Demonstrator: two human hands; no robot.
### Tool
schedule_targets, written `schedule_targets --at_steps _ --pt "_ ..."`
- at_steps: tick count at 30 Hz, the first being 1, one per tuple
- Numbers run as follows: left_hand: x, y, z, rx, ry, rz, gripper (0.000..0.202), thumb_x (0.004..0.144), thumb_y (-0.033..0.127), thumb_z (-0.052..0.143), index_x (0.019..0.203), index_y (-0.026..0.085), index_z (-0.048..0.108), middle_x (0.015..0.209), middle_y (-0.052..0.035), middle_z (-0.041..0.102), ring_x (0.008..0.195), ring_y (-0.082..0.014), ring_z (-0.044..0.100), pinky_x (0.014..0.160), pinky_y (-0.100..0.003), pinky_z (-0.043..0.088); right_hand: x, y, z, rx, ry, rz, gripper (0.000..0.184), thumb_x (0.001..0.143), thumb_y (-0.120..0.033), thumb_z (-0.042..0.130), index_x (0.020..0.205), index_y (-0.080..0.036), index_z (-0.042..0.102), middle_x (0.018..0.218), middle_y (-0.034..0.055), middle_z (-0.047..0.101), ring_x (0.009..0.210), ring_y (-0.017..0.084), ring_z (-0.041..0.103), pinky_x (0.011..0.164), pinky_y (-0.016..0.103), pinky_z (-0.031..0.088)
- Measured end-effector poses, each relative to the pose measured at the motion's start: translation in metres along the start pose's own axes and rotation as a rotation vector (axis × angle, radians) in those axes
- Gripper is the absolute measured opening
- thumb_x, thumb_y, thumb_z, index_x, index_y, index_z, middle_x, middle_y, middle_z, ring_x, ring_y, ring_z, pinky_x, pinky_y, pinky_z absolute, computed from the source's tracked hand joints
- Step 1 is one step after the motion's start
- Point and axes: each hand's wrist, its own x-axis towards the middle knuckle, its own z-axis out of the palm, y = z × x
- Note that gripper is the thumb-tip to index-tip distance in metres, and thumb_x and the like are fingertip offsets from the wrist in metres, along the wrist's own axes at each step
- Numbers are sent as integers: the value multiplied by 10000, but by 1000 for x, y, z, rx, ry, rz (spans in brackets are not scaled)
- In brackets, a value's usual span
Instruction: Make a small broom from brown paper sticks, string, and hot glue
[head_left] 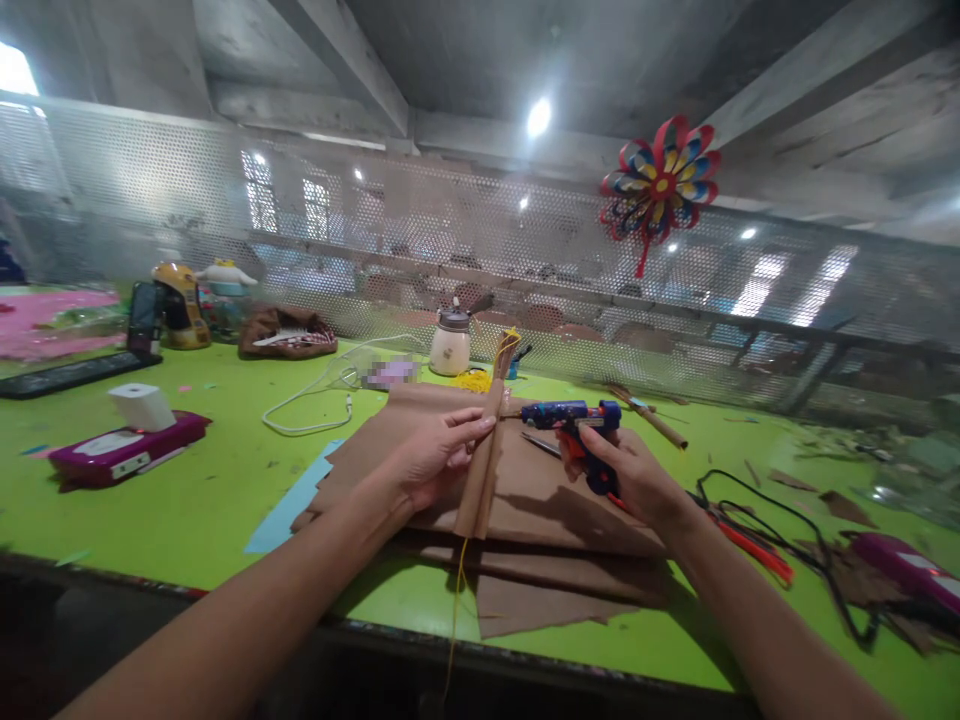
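Left hand [439, 455] pinches the folded brown paper strip [484, 470], holding it over the brown sheets [540, 495] (yellow string [456, 600] dangling below). Right hand [637, 480] is clenched around the blue glue gun [559, 412], nozzle towards the strip, above the green tabletop [210, 480].

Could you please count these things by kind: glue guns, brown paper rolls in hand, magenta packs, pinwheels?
Glue gun: 1, in the right hand
Brown paper roll: 1, in the left hand
Magenta packs: 2, left and right
Pinwheel: 1
Total: 5
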Motion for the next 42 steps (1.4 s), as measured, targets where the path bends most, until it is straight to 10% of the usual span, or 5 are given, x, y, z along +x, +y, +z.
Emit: schedule_targets --at_steps 42 --pt "7 -2 -7 -22 128 -35 123 703 144 694 825 149 682 831 -36 653 689 -92 571 614 -193 439 -7 -15 4 -407 -115 46 395 850 -491 488 672 -149 571 619 45 544 580 139 503 535 273 402"
